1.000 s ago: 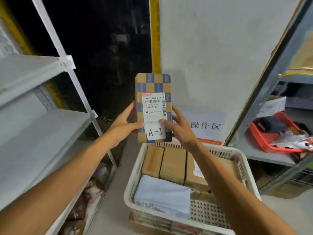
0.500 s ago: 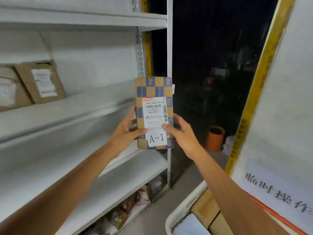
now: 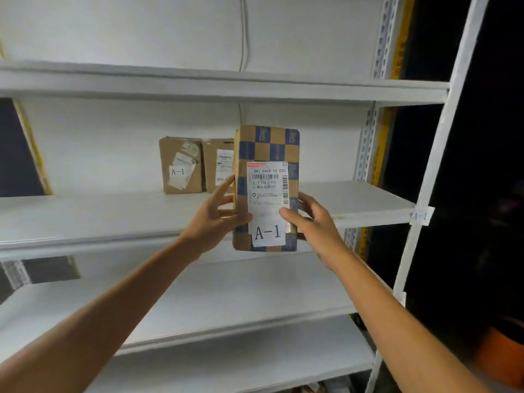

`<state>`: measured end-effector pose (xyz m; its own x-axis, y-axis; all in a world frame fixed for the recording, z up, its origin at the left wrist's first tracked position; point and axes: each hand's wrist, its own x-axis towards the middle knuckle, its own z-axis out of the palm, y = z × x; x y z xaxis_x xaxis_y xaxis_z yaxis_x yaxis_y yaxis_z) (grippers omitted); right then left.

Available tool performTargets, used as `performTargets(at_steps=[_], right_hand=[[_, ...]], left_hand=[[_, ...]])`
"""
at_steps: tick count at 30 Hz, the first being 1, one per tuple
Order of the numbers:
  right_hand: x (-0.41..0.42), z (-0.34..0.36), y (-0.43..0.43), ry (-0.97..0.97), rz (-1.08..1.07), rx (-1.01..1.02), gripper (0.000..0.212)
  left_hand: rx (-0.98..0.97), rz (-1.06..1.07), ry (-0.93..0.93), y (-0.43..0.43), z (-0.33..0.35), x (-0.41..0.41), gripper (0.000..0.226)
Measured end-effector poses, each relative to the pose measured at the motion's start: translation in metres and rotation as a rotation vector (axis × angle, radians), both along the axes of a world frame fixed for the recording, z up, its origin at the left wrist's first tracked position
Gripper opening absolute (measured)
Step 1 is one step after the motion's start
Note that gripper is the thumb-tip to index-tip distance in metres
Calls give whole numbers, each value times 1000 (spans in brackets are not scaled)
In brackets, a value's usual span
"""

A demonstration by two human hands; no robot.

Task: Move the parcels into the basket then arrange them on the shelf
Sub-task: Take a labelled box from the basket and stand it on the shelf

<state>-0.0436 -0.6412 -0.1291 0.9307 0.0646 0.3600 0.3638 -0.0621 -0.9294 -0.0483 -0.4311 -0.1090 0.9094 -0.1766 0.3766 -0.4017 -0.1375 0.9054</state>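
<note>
Straight ahead, both bare forearms reach up from the bottom corners of the frame and meet at its centre. The left hand (image 3: 211, 222) comes in from the lower left with its palm turned toward the right. The right hand (image 3: 317, 226) comes in from the lower right, its back toward the camera.

Between them is the parcel (image 3: 269, 146), held upright in the air in front of the shelf (image 3: 85, 214). Its lower end overlaps the front edge of the middle board in this view. It is a flat brown package printed with a blue checker pattern. A white shipping label (image 3: 268, 191) with a barcode faces the camera, and a white slip (image 3: 268, 232) reading "A-1" sits below it.

Both hands grasp the parcel by its lower half. The left fingers (image 3: 225, 187) lie fairly straight along its left edge, with the thumb laid across the front beside the slip. The right fingers (image 3: 304, 198) curl round the right edge, and the thumb presses on the lower corner of the label.

Behind, on the same board just left of centre, two brown parcels stand side by side against the back wall. The left one (image 3: 181, 165) also bears an "A-1" slip, and the other (image 3: 219, 163) is partly hidden by the held parcel. At the right, a small tag (image 3: 421, 216) on the white upright (image 3: 442, 137) also reads "A-1".
</note>
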Motion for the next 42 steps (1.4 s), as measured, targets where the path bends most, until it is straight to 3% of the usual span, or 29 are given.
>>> performTargets(at_steps=[8, 15, 21, 27, 33, 37, 42], right_hand=[[76, 6, 50, -44, -29, -94, 61], [156, 5, 41, -15, -124, -130, 56], [251, 12, 17, -64, -95, -176, 52], [342, 2, 7, -61, -71, -221, 53], [413, -21, 16, -5, -70, -296, 69], [441, -22, 23, -13, -78, -338, 69], [464, -23, 30, -12, -108, -346, 68]], left_hand=[[14, 122, -186, 29, -6, 70, 72], [135, 181, -239, 17, -14, 154, 71], [154, 261, -259, -10, -14, 243, 63], [323, 310, -277, -23, -19, 315, 61], [852, 324, -359, -11, -28, 354, 62], [1198, 449, -521, -3, -33, 375, 63], [1383, 345, -652, 6, -39, 395, 57]])
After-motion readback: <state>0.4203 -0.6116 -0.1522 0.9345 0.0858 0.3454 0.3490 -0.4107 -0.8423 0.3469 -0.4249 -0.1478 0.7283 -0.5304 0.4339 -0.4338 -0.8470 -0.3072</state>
